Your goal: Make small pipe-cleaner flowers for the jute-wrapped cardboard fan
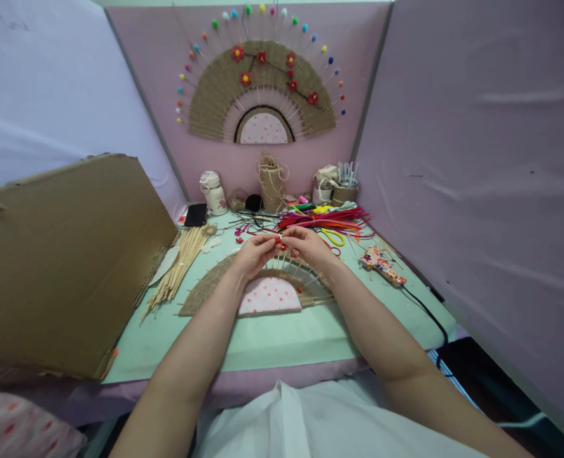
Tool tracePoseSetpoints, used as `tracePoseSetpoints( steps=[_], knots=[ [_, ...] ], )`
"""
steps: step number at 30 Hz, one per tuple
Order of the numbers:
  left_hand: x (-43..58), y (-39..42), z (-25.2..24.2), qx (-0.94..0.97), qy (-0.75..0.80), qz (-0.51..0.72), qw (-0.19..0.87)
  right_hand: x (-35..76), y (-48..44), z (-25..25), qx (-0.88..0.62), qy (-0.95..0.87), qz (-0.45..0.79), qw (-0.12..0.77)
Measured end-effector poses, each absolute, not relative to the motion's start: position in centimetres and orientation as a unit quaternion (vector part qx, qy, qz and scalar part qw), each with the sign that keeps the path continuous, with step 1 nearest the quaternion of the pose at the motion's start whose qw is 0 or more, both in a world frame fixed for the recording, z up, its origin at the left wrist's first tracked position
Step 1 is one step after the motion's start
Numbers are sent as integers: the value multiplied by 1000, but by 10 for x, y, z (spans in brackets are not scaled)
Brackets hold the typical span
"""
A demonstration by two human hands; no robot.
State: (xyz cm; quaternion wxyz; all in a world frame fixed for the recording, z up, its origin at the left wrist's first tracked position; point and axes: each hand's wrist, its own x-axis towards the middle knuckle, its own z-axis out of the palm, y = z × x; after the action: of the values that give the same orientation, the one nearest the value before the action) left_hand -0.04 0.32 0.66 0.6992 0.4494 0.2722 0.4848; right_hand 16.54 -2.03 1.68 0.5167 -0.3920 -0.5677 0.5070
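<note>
Both hands meet above a half-round twine fan lying on the table. My left hand pinches a small red pipe-cleaner piece with thumb and forefinger. On its other side, my right hand is closed in a pinch on the same piece. Fingers cover much of it, so its full shape is hidden. Below the hands is the fan's white centre with pink dots. A small red flower lies just left of my left hand. Yellow-handled scissors lie beyond my right hand.
Pipe cleaners lie at the back right, with a glue gun and its cord nearer. Bamboo sticks and a large cardboard sheet are left. A twine spool stands behind. A finished fan hangs on the wall.
</note>
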Motion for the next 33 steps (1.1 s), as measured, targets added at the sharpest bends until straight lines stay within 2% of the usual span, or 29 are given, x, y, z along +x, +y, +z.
tracePoseSetpoints(
  steps=[3, 7, 12, 18, 33],
  knots=[
    [0, 3, 7, 415, 266, 490, 719, 165, -18, 16, -388, -565, 480, 548],
    [0, 3, 7, 378, 260, 470, 754, 162, -19, 15, -385, -630, 358, 572],
    [5, 2, 4, 365, 258, 457, 769, 158, -23, 15, -390, -719, 205, 538],
    [9, 1, 0, 370, 304, 462, 747, 158, -23, 12, -420, -732, 163, 511],
    [12, 1, -1, 385, 308, 440, 751, 159, -12, -1, -425, -753, 91, 494]
  ],
)
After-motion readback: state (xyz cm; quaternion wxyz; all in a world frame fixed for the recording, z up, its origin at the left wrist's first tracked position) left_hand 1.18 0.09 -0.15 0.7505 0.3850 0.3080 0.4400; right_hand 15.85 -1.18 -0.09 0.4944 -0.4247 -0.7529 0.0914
